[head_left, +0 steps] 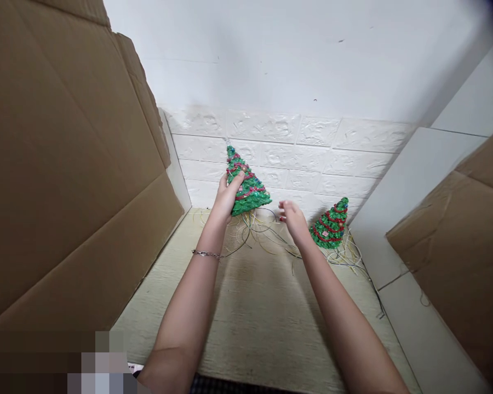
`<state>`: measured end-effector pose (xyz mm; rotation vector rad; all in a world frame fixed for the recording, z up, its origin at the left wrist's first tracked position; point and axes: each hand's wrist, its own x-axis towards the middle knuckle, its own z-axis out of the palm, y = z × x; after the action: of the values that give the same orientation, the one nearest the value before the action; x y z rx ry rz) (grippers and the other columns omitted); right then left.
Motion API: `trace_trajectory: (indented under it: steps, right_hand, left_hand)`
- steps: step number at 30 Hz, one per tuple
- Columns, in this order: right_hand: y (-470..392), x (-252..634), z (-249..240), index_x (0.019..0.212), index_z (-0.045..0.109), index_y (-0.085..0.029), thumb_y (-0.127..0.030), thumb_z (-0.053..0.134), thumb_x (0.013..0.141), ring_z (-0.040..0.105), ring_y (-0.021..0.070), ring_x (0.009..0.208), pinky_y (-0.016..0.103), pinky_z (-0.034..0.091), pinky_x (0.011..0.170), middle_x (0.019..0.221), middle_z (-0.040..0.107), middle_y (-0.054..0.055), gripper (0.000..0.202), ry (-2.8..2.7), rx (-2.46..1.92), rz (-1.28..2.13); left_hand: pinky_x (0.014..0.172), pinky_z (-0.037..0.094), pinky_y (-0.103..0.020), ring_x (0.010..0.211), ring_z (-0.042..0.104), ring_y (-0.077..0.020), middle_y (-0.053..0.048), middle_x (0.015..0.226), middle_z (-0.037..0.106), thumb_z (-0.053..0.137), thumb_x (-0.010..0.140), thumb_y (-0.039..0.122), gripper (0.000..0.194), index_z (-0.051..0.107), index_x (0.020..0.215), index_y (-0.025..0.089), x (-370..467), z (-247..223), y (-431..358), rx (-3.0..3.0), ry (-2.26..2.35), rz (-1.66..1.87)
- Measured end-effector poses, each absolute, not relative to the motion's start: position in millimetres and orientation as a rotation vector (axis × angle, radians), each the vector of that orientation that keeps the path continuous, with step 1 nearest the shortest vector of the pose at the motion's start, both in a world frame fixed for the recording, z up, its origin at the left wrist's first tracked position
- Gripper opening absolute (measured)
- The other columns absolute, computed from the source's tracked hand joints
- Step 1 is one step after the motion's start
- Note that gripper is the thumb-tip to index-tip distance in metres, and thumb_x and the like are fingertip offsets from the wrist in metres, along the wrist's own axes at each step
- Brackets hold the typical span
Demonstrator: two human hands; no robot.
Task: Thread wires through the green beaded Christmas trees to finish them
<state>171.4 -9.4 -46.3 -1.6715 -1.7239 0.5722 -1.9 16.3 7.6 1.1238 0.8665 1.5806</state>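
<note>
My left hand [230, 194] is wrapped round the left side of a small green Christmas tree [250, 189] with red garlands and coloured baubles. The tree tilts, its tip to the upper left. Thin yellow, white and dark wires [257, 224] lie below its base. To the right of this tree my right hand [291, 216] is raised with bent fingers, apart from it; whether the fingers hold anything is too small to tell. A second, similar tree [331, 227] stands further right, beside my right forearm, with wires round its base.
The pale tabletop [263, 317] reaches back to a white brick-patterned wall [320, 161]. A large cardboard sheet [74, 164] rises on the left, and another cardboard piece [456, 257] leans at the right by a white panel [394, 219]. A dark cable [376, 295] runs along the right edge.
</note>
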Motion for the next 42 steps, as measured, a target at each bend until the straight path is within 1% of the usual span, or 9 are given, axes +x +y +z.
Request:
trace_trajectory:
  steps: [2,4,7,17,24,29,33,37,42]
  right_hand:
    - [-6.8,175.9,-56.9,0.106,0.061,-0.010,-0.039,0.023,0.092,0.059,0.0204,0.097,0.029,0.044,0.078,0.106,0.064,0.015,0.050,-1.945,-1.869,0.529]
    - [-7.4,175.8,-67.4,0.080,0.069,-0.012,-0.036,0.056,0.078,0.062,0.0218,0.080,0.028,0.044,0.070,0.083,0.069,0.012,0.028,-2.123,-1.917,0.626]
    - [-10.7,168.2,-79.5,0.072,0.071,-0.014,-0.024,0.073,0.059,0.064,0.0229,0.075,0.027,0.044,0.064,0.079,0.070,0.011,0.016,-2.310,-1.977,0.676]
    - [-18.9,163.6,-65.7,0.095,0.071,-0.013,-0.016,0.058,0.074,0.064,0.0242,0.094,0.028,0.047,0.075,0.104,0.068,0.015,0.025,-2.520,-2.050,0.560]
    - [-20.4,171.6,-63.4,0.084,0.073,-0.014,-0.020,0.075,0.059,0.065,0.0260,0.089,0.029,0.048,0.074,0.093,0.070,0.013,0.026,-2.530,-2.161,0.559]
    - [-19.8,170.7,-67.9,0.076,0.071,-0.012,-0.016,0.073,0.058,0.065,0.0259,0.083,0.029,0.047,0.068,0.088,0.070,0.013,0.018,-2.489,-2.148,0.614]
    - [-18.4,176.5,-61.1,0.075,0.067,-0.015,-0.019,0.064,0.070,0.064,0.0193,0.080,0.024,0.044,0.065,0.084,0.070,0.008,0.008,-2.430,-1.961,0.679]
    - [-20.8,186.4,-45.7,0.089,0.057,-0.015,-0.022,0.042,0.085,0.063,0.0106,0.072,0.018,0.041,0.058,0.093,0.067,0.005,0.017,-2.283,-1.775,0.728]
    - [-29.5,191.7,-27.9,0.092,0.052,-0.017,-0.023,0.035,0.088,0.062,0.0074,0.070,0.017,0.040,0.060,0.095,0.064,0.004,0.019,-2.176,-1.746,0.620]
  left_hand:
    - [0.080,0.050,-0.038,0.097,0.058,-0.0245,-0.009,0.104,0.059,0.070,0.064,0.052,0.052,0.055,0.103,0.020,-7.9,8.2,19.1,1.097,0.890,1.639]
    - [0.080,0.050,-0.036,0.092,0.059,-0.0223,-0.008,0.100,0.060,0.070,0.063,0.052,0.051,0.056,0.100,0.019,-13.1,10.1,20.2,1.101,0.892,1.694]
    - [0.081,0.049,-0.035,0.087,0.059,-0.0196,-0.007,0.096,0.060,0.072,0.061,0.049,0.051,0.055,0.099,0.019,-18.7,14.0,20.0,1.097,0.898,1.785]
    - [0.084,0.049,-0.038,0.098,0.058,-0.0225,-0.009,0.116,0.057,0.073,0.061,0.048,0.068,0.047,0.119,0.023,-29.4,12.7,25.7,1.047,0.942,1.810]
    - [0.088,0.048,-0.039,0.100,0.059,-0.0236,-0.010,0.113,0.058,0.073,0.062,0.044,0.063,0.050,0.116,0.022,-28.9,12.2,25.8,1.078,0.882,1.808]
    - [0.091,0.047,-0.041,0.100,0.059,-0.0233,-0.011,0.116,0.057,0.073,0.064,0.044,0.065,0.048,0.119,0.021,-27.8,12.3,24.7,1.088,0.910,1.777]
    - [0.094,0.044,-0.041,0.105,0.057,-0.0239,-0.012,0.119,0.056,0.073,0.064,0.045,0.068,0.046,0.122,0.020,-29.6,14.1,22.0,1.119,0.927,1.771]
    - [0.094,0.045,-0.042,0.106,0.057,-0.0249,-0.013,0.121,0.055,0.073,0.064,0.044,0.073,0.043,0.126,0.019,-37.2,16.4,21.2,1.135,0.945,1.789]
    - [0.094,0.044,-0.042,0.107,0.057,-0.0241,-0.011,0.120,0.055,0.073,0.063,0.046,0.070,0.047,0.122,0.021,-53.2,19.1,20.0,1.146,0.897,1.851]
